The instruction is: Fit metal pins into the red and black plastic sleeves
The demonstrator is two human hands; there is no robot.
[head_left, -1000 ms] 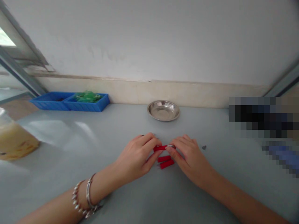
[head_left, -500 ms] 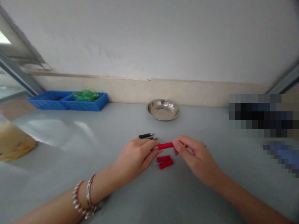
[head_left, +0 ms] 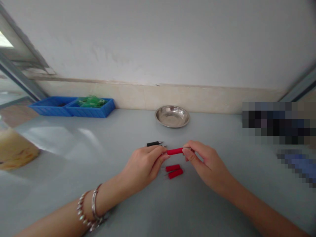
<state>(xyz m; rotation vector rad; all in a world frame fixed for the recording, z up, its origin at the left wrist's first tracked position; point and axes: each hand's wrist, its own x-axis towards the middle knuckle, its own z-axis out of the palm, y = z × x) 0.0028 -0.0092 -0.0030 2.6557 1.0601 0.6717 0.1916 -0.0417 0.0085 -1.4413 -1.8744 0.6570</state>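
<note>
Between my hands is a red pen barrel (head_left: 174,151), held almost level above the table. My left hand (head_left: 146,161) pinches its left end, where a thin piece shows at the fingertips. My right hand (head_left: 206,161) is closed with thumb and fingers on its right end, and a bit of metal shows there. Just below lie two more red pen barrels (head_left: 172,168), side by side on the table, with thin clear ends pointing left. Behind my left hand are two black pen front parts with metal tips (head_left: 153,143), one partly hidden by my fingers.
A round steel dish (head_left: 172,122) stands near the wall. At the back left, a blue two-part tray (head_left: 89,112) holds green plastic pieces in one compartment and something dark in the other. A yellowish container (head_left: 18,151) is at the left edge. Blurred dark and blue items occupy the right.
The held red barrel has risen slightly, and my right hand has shifted a little left along it. My left hand keeps its pinch. The items on the table have stayed put.
</note>
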